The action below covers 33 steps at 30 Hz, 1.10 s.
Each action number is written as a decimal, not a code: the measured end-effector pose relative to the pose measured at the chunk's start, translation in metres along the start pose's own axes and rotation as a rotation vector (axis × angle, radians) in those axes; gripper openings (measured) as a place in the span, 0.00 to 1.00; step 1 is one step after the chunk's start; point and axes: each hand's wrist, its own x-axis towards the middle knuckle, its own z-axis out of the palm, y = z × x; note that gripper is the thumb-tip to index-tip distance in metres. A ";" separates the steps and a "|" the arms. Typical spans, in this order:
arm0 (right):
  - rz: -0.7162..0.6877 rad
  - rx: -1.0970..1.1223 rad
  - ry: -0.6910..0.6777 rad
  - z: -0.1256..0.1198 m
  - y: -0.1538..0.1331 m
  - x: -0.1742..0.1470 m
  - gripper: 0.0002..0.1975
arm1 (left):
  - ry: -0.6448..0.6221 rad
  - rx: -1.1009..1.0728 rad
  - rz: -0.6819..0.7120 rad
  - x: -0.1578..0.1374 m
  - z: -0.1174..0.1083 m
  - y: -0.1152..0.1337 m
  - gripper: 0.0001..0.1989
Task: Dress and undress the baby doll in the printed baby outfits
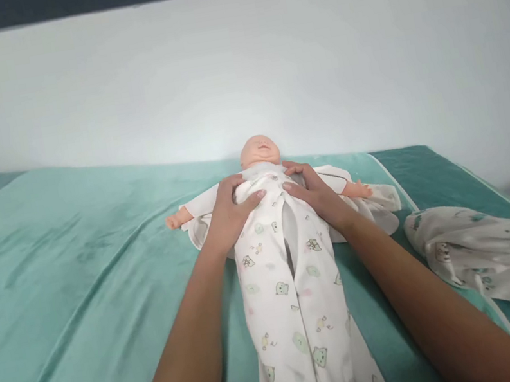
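Observation:
A baby doll (258,150) lies on its back with its head by the wall and both arms stretched sideways. Over its body is a white baby garment (268,267) printed with small green and yellow animals, parted by a slit down the front. My left hand (232,206) rests on the left side of the doll's chest, thumb and fingers apart on the cloth. On the opposite side, my right hand (312,189) touches the upper chest, thumb spread from slightly bent fingers. White sleeves cover the doll's upper arms. The garment's lower end runs out of view.
A teal cover (76,266) with several creases spreads under the doll. To the right lies a bunched white printed cloth (495,255). More white fabric (381,215) sticks out beneath the doll's arm. A pale wall (234,64) stands behind.

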 end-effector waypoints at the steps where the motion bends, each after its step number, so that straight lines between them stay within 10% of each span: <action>1: -0.011 -0.030 -0.005 0.000 -0.001 -0.001 0.20 | 0.007 0.005 0.032 -0.001 0.001 -0.001 0.21; 9: -0.141 -0.310 0.040 0.005 -0.024 -0.012 0.13 | 0.138 0.221 0.327 -0.002 0.006 -0.008 0.10; 20: 0.085 0.115 0.518 0.002 -0.018 -0.063 0.18 | 0.191 0.322 0.136 -0.011 -0.001 -0.016 0.08; 33: 0.119 -0.230 -0.191 -0.020 0.001 -0.091 0.20 | 0.227 0.269 0.111 -0.062 -0.003 -0.020 0.06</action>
